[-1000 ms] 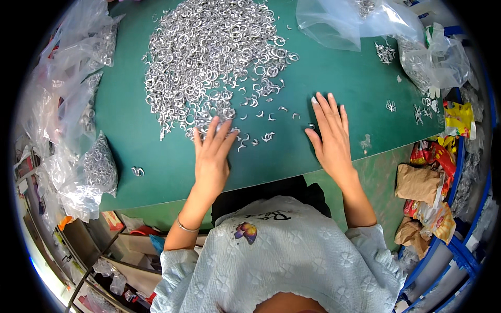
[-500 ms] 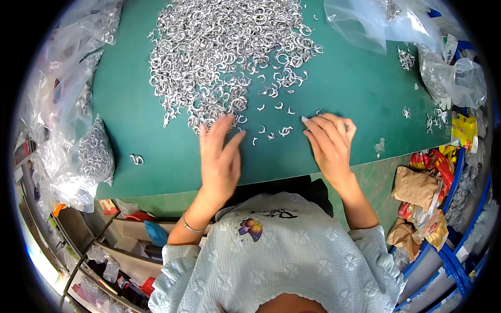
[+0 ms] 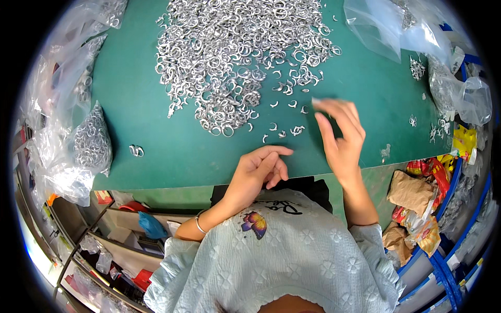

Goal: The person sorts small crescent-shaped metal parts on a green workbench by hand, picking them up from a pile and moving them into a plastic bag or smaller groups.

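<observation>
Left hand [image 3: 255, 169]: and it swings back from the pile to the near edge, fingers half-curled; whether they grip anything, I cannot tell!
Green worktop [image 3: 138, 109]: spreads beneath both hands.
Pile [image 3: 235, 57]: silvery rings, heaped far-centre.
Clear bag [image 3: 93, 142]: ring-filled, left side.
Right hand [image 3: 344, 136]: thumb and fingers apart, blurred, nothing visibly gripped.
Loose pieces [image 3: 297, 130]: between pile and right hand.

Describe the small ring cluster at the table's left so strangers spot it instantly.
On the green table, find the nearest clear bag at left. Just right of it lies the small ring cluster, unbagged and apart from the big silvery pile.
</observation>
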`<act>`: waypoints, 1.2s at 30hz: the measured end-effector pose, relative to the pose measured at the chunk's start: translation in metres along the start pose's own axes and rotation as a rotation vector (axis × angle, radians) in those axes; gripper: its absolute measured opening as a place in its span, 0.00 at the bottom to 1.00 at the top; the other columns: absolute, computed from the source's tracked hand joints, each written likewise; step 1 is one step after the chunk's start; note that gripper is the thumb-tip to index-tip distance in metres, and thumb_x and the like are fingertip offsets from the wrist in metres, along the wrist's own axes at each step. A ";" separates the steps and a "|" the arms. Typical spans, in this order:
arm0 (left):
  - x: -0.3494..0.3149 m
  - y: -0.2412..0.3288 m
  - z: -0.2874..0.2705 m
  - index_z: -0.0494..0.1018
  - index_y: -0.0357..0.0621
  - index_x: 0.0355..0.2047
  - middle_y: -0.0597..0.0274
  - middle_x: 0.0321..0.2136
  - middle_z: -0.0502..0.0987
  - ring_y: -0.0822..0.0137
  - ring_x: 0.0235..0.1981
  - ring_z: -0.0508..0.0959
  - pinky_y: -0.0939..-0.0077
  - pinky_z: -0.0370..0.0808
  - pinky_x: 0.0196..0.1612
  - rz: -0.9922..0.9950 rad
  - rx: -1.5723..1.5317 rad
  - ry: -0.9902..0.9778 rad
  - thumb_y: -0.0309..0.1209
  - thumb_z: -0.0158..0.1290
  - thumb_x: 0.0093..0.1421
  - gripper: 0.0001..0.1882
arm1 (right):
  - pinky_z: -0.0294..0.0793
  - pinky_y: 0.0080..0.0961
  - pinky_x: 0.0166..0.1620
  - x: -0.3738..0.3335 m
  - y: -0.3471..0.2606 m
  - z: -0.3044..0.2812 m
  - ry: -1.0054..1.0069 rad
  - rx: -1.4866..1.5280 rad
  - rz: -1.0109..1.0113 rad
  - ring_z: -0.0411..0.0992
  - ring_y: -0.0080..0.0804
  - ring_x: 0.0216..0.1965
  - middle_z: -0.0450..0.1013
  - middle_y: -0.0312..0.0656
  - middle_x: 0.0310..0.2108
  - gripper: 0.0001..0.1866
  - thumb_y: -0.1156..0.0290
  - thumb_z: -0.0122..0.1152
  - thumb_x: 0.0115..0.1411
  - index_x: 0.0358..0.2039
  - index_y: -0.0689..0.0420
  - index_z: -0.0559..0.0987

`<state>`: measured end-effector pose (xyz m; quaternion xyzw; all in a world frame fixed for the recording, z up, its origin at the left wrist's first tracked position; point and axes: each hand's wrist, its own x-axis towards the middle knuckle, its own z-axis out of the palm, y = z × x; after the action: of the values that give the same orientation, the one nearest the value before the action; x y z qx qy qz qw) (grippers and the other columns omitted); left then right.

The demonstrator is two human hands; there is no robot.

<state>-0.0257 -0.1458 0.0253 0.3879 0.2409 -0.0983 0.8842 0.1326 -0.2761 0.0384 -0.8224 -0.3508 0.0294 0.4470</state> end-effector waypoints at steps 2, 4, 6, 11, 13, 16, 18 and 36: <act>-0.003 0.011 0.009 0.72 0.36 0.47 0.62 0.27 0.74 0.76 0.22 0.68 0.84 0.66 0.25 0.164 0.475 0.169 0.22 0.41 0.65 0.13 | 0.64 0.39 0.50 0.015 -0.002 0.010 -0.082 -0.146 -0.093 0.68 0.44 0.49 0.74 0.43 0.44 0.14 0.78 0.61 0.52 0.41 0.61 0.78; 0.000 0.020 0.004 0.73 0.36 0.44 0.61 0.26 0.73 0.73 0.23 0.69 0.82 0.67 0.28 0.408 0.763 0.307 0.18 0.43 0.62 0.12 | 0.56 0.44 0.58 0.015 0.000 0.017 -0.232 -0.316 -0.169 0.61 0.44 0.58 0.69 0.42 0.51 0.17 0.76 0.60 0.54 0.46 0.60 0.75; -0.001 0.031 0.005 0.75 0.36 0.39 0.57 0.25 0.72 0.68 0.25 0.71 0.78 0.68 0.32 0.492 0.907 0.471 0.14 0.47 0.57 0.12 | 0.55 0.45 0.58 0.007 0.000 0.013 -0.234 -0.376 -0.146 0.62 0.44 0.58 0.70 0.42 0.51 0.17 0.75 0.61 0.53 0.45 0.59 0.75; 0.013 0.043 -0.018 0.74 0.37 0.39 0.55 0.26 0.69 0.61 0.25 0.69 0.73 0.67 0.30 0.654 1.193 0.575 0.17 0.50 0.57 0.10 | 0.53 0.50 0.59 0.001 -0.008 0.007 -0.173 -0.316 -0.148 0.61 0.43 0.60 0.70 0.41 0.52 0.19 0.74 0.63 0.51 0.46 0.58 0.75; 0.020 0.047 -0.022 0.74 0.38 0.40 0.55 0.26 0.68 0.60 0.25 0.69 0.72 0.67 0.30 0.697 1.308 0.603 0.18 0.52 0.56 0.11 | 0.52 0.49 0.59 -0.003 -0.015 0.012 -0.328 -0.233 -0.196 0.61 0.43 0.60 0.69 0.41 0.53 0.21 0.73 0.65 0.49 0.46 0.56 0.76; 0.026 0.049 -0.030 0.75 0.39 0.40 0.56 0.24 0.65 0.59 0.23 0.67 0.70 0.67 0.29 0.719 1.405 0.586 0.18 0.55 0.54 0.12 | 0.52 0.46 0.60 -0.017 -0.008 0.015 -0.325 -0.306 -0.186 0.62 0.43 0.59 0.70 0.40 0.51 0.18 0.73 0.66 0.48 0.42 0.55 0.77; 0.020 0.050 -0.040 0.76 0.39 0.39 0.56 0.24 0.66 0.60 0.23 0.68 0.71 0.67 0.28 0.715 1.407 0.607 0.18 0.54 0.54 0.11 | 0.52 0.45 0.60 -0.018 0.004 0.003 -0.230 -0.379 -0.159 0.63 0.42 0.59 0.70 0.39 0.50 0.15 0.74 0.66 0.48 0.39 0.55 0.78; -0.010 0.034 -0.034 0.76 0.38 0.34 0.57 0.26 0.68 0.62 0.26 0.71 0.74 0.69 0.30 0.726 1.309 0.622 0.16 0.57 0.51 0.10 | 0.58 0.33 0.48 -0.026 -0.011 0.020 -0.022 -0.323 -0.127 0.67 0.36 0.43 0.71 0.36 0.38 0.14 0.74 0.68 0.46 0.36 0.54 0.80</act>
<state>-0.0342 -0.0979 0.0323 0.8904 0.2283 0.1862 0.3471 0.1000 -0.2734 0.0278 -0.8593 -0.4073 -0.0466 0.3059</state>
